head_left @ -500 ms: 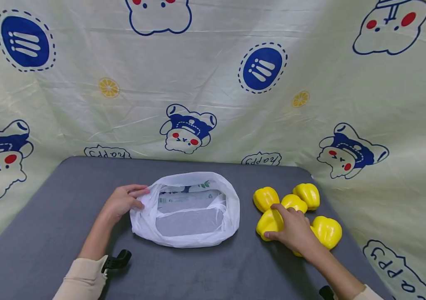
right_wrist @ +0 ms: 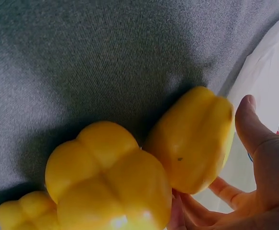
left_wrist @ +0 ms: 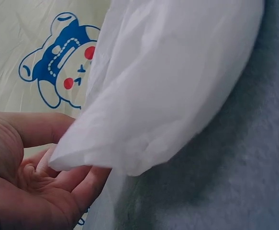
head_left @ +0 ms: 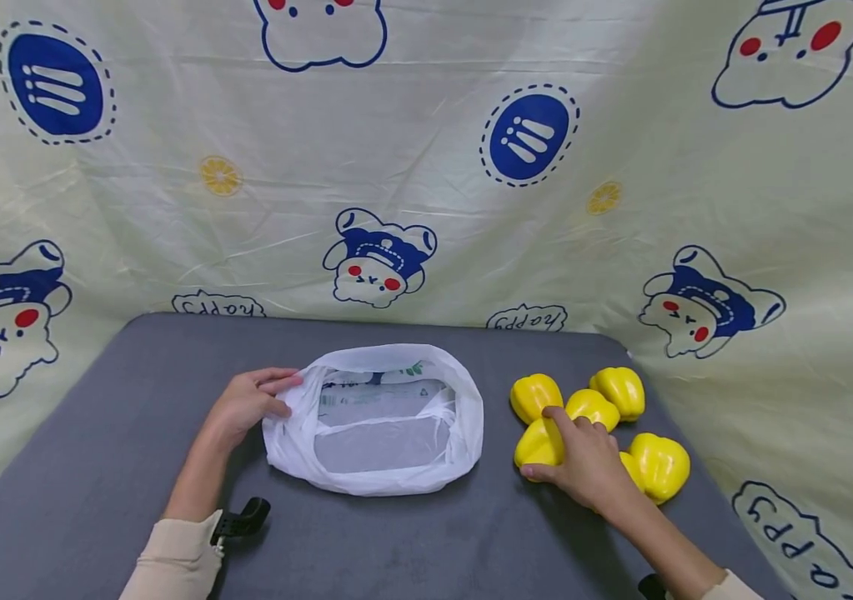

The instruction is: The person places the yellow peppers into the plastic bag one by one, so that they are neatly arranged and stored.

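Note:
A white plastic bag (head_left: 373, 483) stands in the middle of the table, its wide mouth facing up. My left hand (head_left: 244, 407) holds its left edge, and in the left wrist view the bag (left_wrist: 172, 86) covers the fingertips of that hand (left_wrist: 39, 177). To the right lie several yellow bell peppers (head_left: 619, 393). My right hand (head_left: 589, 458) has its thumb and fingers around the nearest-left bell pepper (head_left: 540, 443). In the right wrist view this pepper (right_wrist: 192, 143) rests beside another pepper (right_wrist: 110, 177), with the right hand (right_wrist: 254, 182) curved about its far side.
A grey cloth covers the table (head_left: 411, 550). Behind it hangs a pale curtain (head_left: 426, 150) with cartoon prints. Two more yellow peppers (head_left: 534, 398) (head_left: 659, 467) lie close to the right hand, and the table's right edge is just beyond them.
The right hand has shifted very slightly, with its thumb a little farther left along the pepper. The left hand and the bag stay as they were.

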{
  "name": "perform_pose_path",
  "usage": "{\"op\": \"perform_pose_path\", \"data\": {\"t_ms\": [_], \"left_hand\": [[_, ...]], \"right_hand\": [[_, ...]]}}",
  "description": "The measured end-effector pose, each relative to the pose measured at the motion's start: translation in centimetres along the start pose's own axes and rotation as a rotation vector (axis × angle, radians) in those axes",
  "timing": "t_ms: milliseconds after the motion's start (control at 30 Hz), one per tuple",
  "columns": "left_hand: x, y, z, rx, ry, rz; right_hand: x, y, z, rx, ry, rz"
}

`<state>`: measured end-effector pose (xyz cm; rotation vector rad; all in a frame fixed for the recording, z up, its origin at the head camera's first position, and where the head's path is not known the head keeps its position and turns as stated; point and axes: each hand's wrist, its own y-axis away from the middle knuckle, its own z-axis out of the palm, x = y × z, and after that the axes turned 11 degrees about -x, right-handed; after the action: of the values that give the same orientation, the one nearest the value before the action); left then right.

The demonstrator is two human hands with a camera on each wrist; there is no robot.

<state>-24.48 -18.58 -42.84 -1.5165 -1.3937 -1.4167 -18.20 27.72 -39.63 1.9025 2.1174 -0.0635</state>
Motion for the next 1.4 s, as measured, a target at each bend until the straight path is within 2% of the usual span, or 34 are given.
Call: {"op": "perform_pose_path", "data": {"t_ms": [233, 600, 800, 1033, 1400], "left_hand": [[-0.1, -0.2, -0.1, 0.010, 0.007, -0.018], [-0.8, -0.1, 0.0, -0.002, 0.015, -0.032], [-0.7, 0.0, 0.0, -0.011, 0.033, -0.022], [-0.7, -0.1, 0.1, -0.017, 0.023, -0.011], [-0.3, -0.3, 0.2, -0.009, 0.026, -0.031]], "right_hand": [[0.0, -0.2, 0.4, 0.024, 0.000, -0.012], [0.0, -0.1, 0.7, 0.009, 0.027, 0.012], [-0.1, -0.3, 0.5, 0.005, 0.051, 0.011], [-0.3, -0.2, 0.1, -0.015, 0.010, 0.016], [-0.3, -0.6, -0.7, -0.039, -0.002, 0.020]]}}
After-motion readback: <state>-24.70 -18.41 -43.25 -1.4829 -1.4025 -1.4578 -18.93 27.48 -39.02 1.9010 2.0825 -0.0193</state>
